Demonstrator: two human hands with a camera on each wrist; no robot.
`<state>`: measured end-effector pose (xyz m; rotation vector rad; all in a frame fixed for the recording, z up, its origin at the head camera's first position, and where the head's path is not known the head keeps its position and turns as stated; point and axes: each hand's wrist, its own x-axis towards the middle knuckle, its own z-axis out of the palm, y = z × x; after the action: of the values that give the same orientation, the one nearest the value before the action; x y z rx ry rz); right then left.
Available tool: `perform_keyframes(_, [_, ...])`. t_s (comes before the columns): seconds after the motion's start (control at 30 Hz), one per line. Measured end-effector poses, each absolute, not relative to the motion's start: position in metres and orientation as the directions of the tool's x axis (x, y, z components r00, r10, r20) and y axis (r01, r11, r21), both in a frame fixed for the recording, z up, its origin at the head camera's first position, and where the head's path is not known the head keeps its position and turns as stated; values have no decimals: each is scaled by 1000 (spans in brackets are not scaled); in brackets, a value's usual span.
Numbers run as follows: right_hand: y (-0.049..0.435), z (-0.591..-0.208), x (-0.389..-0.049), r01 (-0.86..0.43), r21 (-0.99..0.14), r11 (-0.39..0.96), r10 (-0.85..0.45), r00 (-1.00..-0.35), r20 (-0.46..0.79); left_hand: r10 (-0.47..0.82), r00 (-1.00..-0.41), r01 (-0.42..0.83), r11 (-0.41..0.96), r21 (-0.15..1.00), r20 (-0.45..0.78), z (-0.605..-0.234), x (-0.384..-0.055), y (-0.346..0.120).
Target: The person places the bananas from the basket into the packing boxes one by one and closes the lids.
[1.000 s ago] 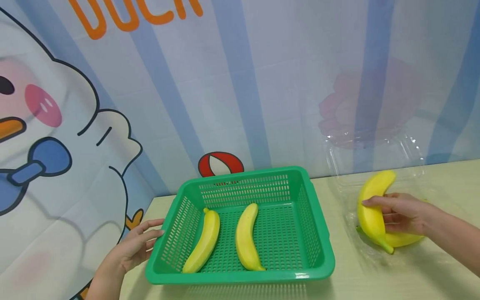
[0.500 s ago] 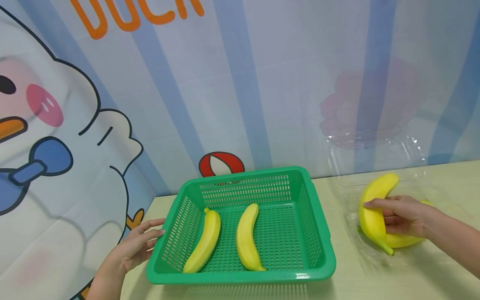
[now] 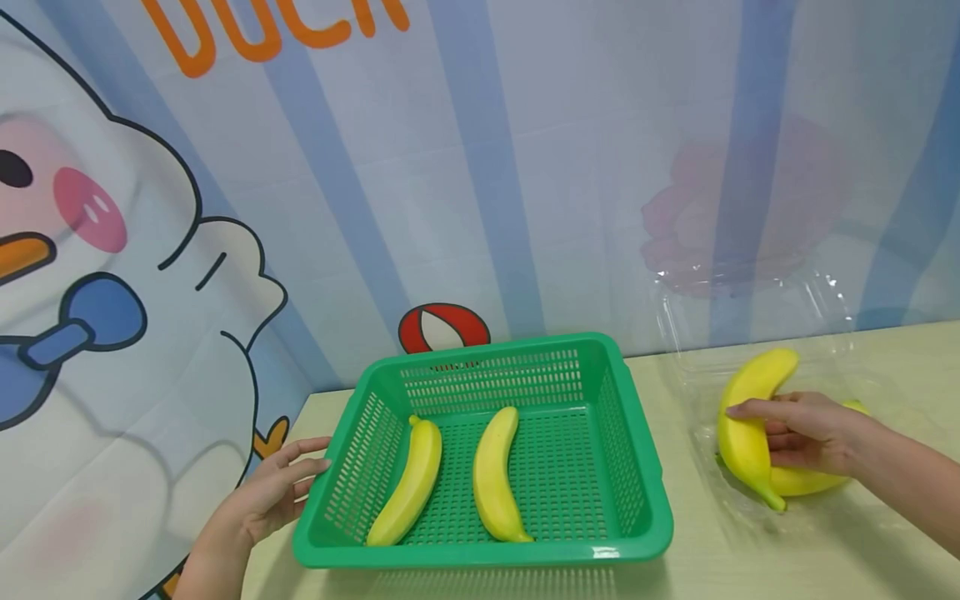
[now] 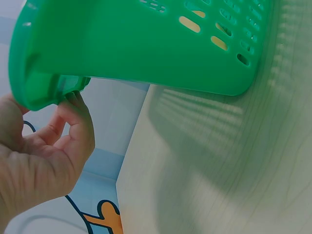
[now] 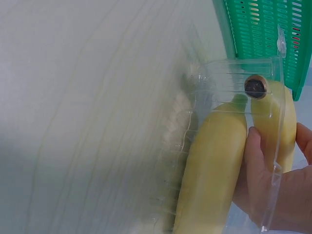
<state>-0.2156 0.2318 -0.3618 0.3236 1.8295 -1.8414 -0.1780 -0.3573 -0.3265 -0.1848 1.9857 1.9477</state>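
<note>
My left hand holds the left rim of a green plastic basket. In the left wrist view, curled fingers reach under the rim's lip. Inside the basket lie two yellow bananas, one at left and one near the middle. My right hand grips another banana, thumb on its near side, over an open clear plastic clamshell box. Beneath that hand, a further banana lies in the box, partly hidden; the right wrist view shows it through the clear wall.
The box's clear lid stands raised against the printed backdrop behind the table. Pale wood-grain tabletop shows between basket and box. The table's left edge lies close to my left hand.
The banana in my right hand has tilted and shifted very slightly to the right and down. My left hand and the basket have stayed in place.
</note>
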Motion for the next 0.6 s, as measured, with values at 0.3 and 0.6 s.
perform_keyframes(0.3, [231, -362, -218, 492, -867, 80, -190, -846, -497, 152, -931, -328, 46, 944, -331, -326, -179, -358])
perform_keyframes(0.6, [231, -365, -218, 496, -866, 66, -191, -846, -498, 154, -930, -330, 46, 943, -333, -327, -178, -358])
